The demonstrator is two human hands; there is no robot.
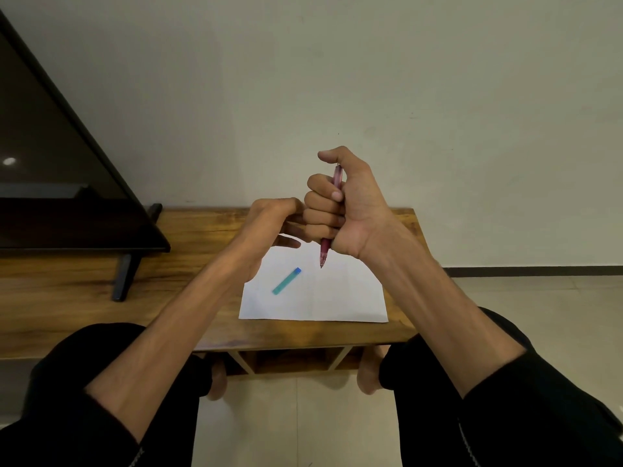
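So the maroon pen [324,251] is up in the air over the far edge of the paper [337,298], tip down and not touching the sheet. The right hand [340,210] has it in a full fist, fingers wrapped round the barrel and thumb sitting over the top end. Looks to me like the click-the-top step, getting it ready rather than writing. The left hand [269,217] is bumped up against the right knuckles with its fingers loosely curled, and I can't see anything in it. A little teal tube [286,281] with a blue end lies slanted on the left half of the paper. Next move, I'd guess: shift from fist to a proper writing grip and bring the tip down, maybe with the left hand pinning the sheet. The paper sits toward the right end of the desk [202,237], close to its near edge, so not much slack there. The TV [50,163] fills the left end, its stand foot well apart from the sheet.
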